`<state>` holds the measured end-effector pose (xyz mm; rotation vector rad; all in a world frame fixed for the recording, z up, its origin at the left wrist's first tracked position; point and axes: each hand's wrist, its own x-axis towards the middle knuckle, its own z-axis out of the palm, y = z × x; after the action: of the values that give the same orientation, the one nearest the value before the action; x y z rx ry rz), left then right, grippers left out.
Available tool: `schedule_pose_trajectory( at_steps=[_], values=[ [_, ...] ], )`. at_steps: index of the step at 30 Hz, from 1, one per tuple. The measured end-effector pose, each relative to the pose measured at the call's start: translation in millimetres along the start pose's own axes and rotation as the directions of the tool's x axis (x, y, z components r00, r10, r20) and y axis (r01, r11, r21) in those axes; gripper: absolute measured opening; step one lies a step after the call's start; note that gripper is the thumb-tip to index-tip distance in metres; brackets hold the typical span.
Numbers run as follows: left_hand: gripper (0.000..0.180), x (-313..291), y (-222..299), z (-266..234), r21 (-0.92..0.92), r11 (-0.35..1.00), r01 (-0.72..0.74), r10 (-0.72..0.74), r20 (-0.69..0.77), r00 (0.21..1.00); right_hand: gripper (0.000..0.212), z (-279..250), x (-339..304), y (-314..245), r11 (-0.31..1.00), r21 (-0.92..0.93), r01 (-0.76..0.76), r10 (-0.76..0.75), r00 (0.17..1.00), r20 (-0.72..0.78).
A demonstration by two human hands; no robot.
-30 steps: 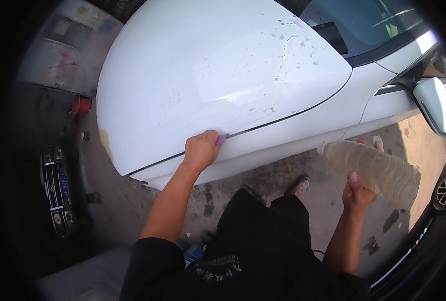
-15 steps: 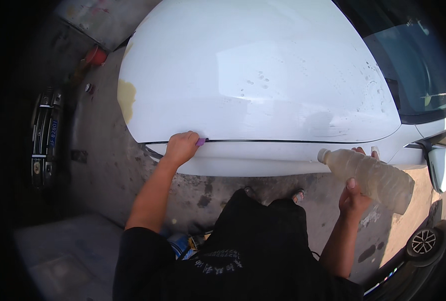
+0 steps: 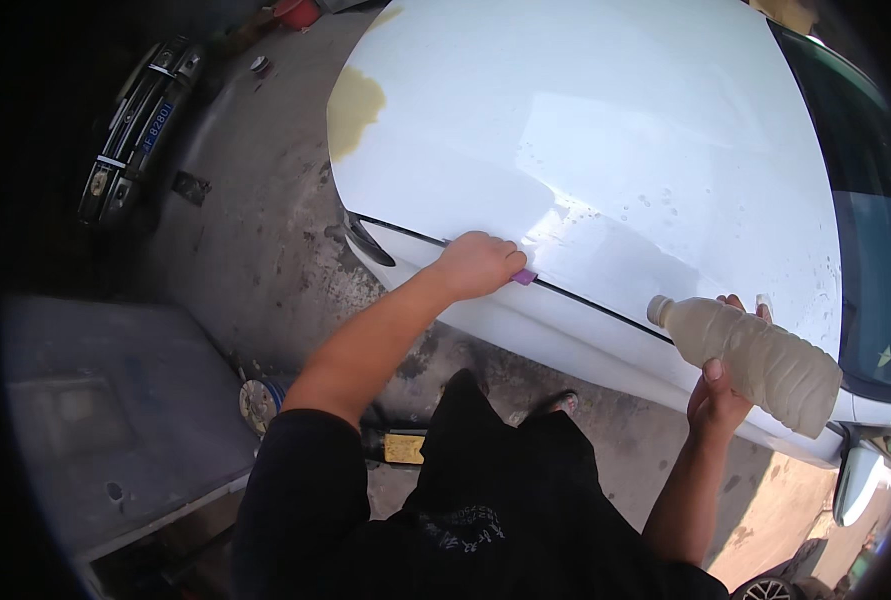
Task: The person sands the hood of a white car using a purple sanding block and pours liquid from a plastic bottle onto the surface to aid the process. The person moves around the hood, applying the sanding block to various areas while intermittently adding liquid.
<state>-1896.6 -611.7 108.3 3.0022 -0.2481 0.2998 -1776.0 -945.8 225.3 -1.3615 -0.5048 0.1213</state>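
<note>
A white car's bonnet (image 3: 615,130) spreads out before me, with water droplets on it and a yellowish bare patch (image 3: 353,112) at its front edge. My left hand (image 3: 480,266) is closed on a small purple pad (image 3: 524,277), at the dark seam between the bonnet and the white front wing (image 3: 575,340). My right hand (image 3: 717,398) is wrapped round a large clear plastic bottle (image 3: 760,362) of cloudy liquid. The bottle is tilted over the bonnet's near edge, its white-capped end toward my left hand. No stream from it can be made out.
At the far left a dark bumper (image 3: 140,130) with a blue plate lies on the stained concrete floor (image 3: 255,190). A grey flat-topped surface (image 3: 135,400) stands left of me, beside a round tub (image 3: 260,405). The car's white side mirror (image 3: 858,483) juts out at the right.
My view has turned, so the car sits slanted. My left hand has slid along the bonnet seam toward the windscreen with the purple pad. My right hand still grips the bottle.
</note>
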Motion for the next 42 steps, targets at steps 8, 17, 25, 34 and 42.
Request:
schedule_pose_trajectory(
  at_steps=[8, 17, 25, 34, 42],
  values=[
    [0.013, -87.7, -125.9, -11.1, -0.039, 0.997, 0.07, -0.069, 0.02, 0.997, 0.104, 108.7, 0.5, 20.9, 0.999, -0.027, -0.027, 0.026, 0.999, -0.04],
    [0.017, -174.4, -255.6, -26.7, -0.108, 0.986, 0.13, -0.111, 0.167, 0.98, 0.103, 239.8, -14.9, 18.2, 0.997, -0.023, -0.08, 0.077, 0.993, -0.087],
    [0.022, -231.9, -339.7, -48.5, -0.181, 0.708, 0.682, -0.673, 0.116, 0.73, 0.102, 232.4, -40.6, 3.1, 0.999, -0.035, -0.042, 0.033, 0.971, -0.237],
    [0.026, -58.6, -150.3, -72.4, -0.44, 0.829, -0.345, 0.08, -0.517, 0.852, 0.102, 178.4, -75.0, -6.7, 0.999, -0.042, 0.004, -0.021, 0.905, -0.424],
    [0.044, -68.0, -142.0, -9.5, -0.269, 0.93, -0.25, 0.243, -0.06, 0.968, 0.1, 154.7, -97.9, 4.8, 0.994, -0.106, 0.03, -0.075, 0.893, -0.444]
  ],
)
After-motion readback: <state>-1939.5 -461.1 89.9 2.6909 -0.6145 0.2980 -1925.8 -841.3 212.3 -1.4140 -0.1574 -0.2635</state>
